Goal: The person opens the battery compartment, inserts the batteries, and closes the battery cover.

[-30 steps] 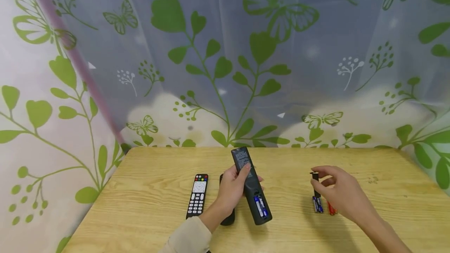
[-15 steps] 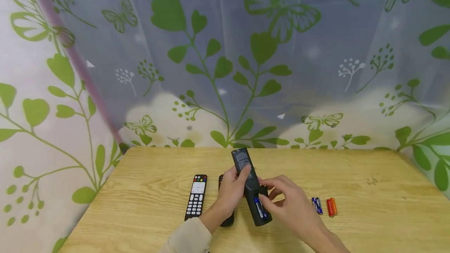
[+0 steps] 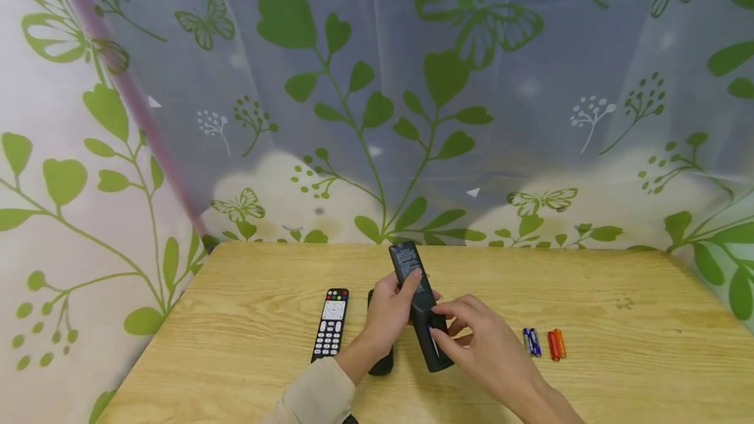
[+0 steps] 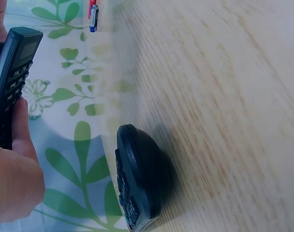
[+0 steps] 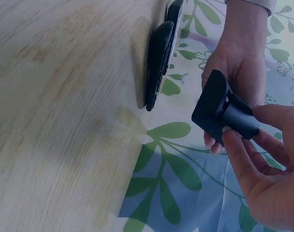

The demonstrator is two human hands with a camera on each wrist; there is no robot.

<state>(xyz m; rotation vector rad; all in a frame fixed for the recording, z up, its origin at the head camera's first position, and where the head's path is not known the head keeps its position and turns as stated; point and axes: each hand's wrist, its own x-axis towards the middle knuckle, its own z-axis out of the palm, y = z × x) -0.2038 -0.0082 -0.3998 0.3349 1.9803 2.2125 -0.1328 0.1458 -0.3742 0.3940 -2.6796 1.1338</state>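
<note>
My left hand (image 3: 379,322) grips a black remote control (image 3: 422,301), its labelled back turned up and the thumb lying across it. Low on that back the battery compartment shows a strip of blue and silver battery (image 3: 434,347). From the right, my right hand (image 3: 483,345) pinches the black battery cover (image 5: 239,118) between thumb and fingers. In the right wrist view the cover is tilted against the remote's end (image 5: 212,106), a dark gap showing between them. The left wrist view shows the remote's button side (image 4: 17,79) facing down over the table.
On the wooden table (image 3: 624,378) lies a remote with white buttons (image 3: 331,326), left of my left arm. Another black remote (image 3: 383,364) is partly under my left hand. Two blue batteries (image 3: 531,342) and a red and orange pair (image 3: 556,345) lie to the right. A patterned curtain (image 3: 330,116) hangs behind.
My right hand has carried the battery cover from beside the loose batteries leftward to the remote, and now holds it over the compartment. My left hand keeps its grip with little movement.
</note>
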